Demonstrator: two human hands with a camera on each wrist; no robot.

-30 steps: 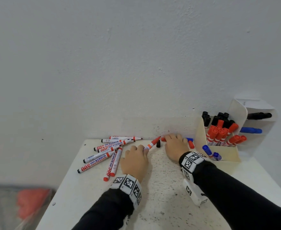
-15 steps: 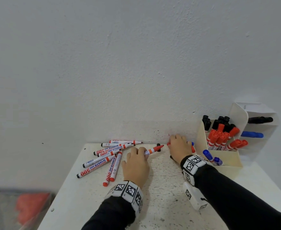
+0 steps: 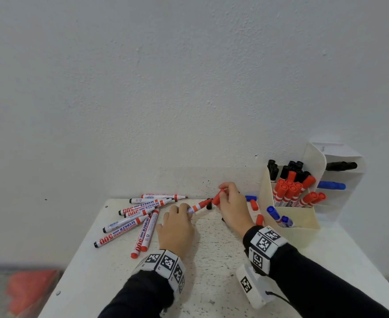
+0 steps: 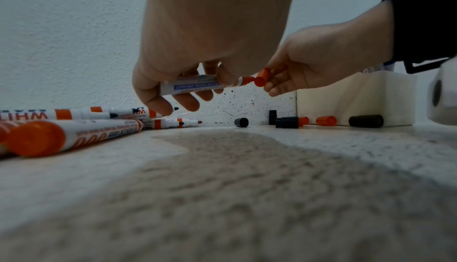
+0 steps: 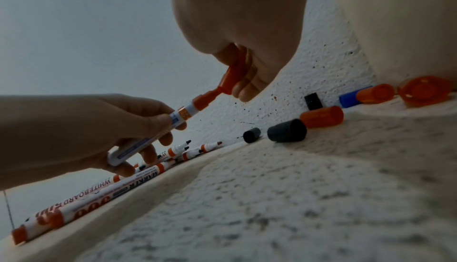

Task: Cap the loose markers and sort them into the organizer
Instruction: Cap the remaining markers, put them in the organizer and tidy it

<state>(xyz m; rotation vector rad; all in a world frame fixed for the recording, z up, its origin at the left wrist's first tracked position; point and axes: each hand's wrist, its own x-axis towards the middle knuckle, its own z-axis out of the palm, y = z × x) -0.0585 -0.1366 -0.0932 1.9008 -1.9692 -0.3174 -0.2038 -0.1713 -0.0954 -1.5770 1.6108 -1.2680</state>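
Left hand (image 3: 177,228) gripping marker (image 3: 197,207), tip toward right hand's (image 3: 231,208) pinched, seemingly touching cap (image 3: 217,198)

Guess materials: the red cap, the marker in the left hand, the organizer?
Red cap: likely moulded plastic, smooth, slight sheen.
Marker: seemingly a plastic barrel, glossy white with printed label.
Organizer: cream, matte, thin-walled with rounded edges; probably plastic, though coated card can't be ruled out.

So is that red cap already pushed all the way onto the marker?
No, the red cap in the right hand sits only at the marker tip, its collar bare.
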